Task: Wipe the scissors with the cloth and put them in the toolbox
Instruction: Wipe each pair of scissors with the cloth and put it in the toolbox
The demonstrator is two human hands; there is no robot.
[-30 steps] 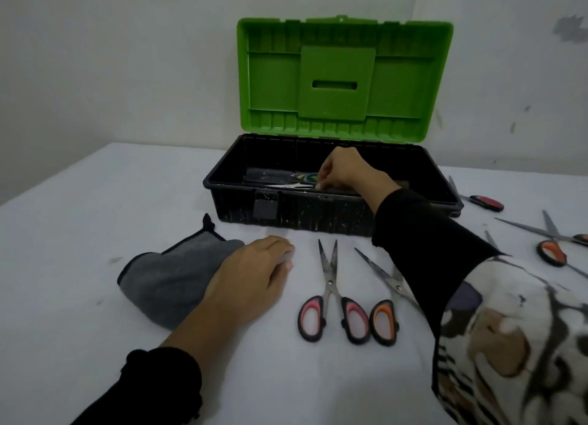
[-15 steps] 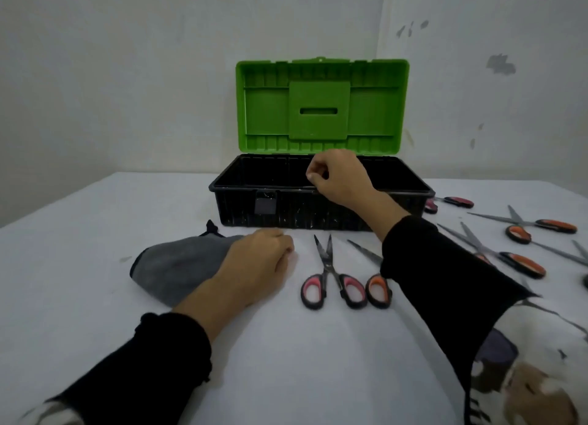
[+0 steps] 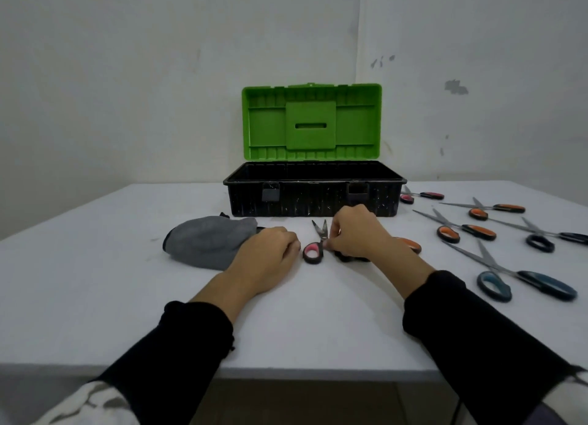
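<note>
— Grey cloth (image 3: pixel 208 246) first: where does it lie?

— Bunched on the white table (image 3: pixel 95 281), left of centre. My left hand (image 3: pixel 265 257) rests palm down on its near right edge, fingers relaxed and loosely bent, gripping nothing that I can make out.

— And the right hand?

— My right hand (image 3: pixel 356 233) is down on the pink-handled scissors (image 3: pixel 315 245), fingers curled, the tips pinching at the pivot and the right handle loop. That loop is mostly hidden under my hand. The left loop lies flat on the table, and the blades point away from me, slightly parted.

— Where is the toolbox?

— The toolbox (image 3: pixel 315 198) sits just beyond the scissors, black tub, green lid (image 3: pixel 311 122) standing upright and open. From this angle I cannot see its floor.

— Anything else?

— An orange handle (image 3: pixel 410 245) peeks out behind my right wrist. Further right lie more pairs: the orange-handled scissors (image 3: pixel 461 230), the blue-handled scissors (image 3: pixel 515 281), others near the table edge.
</note>
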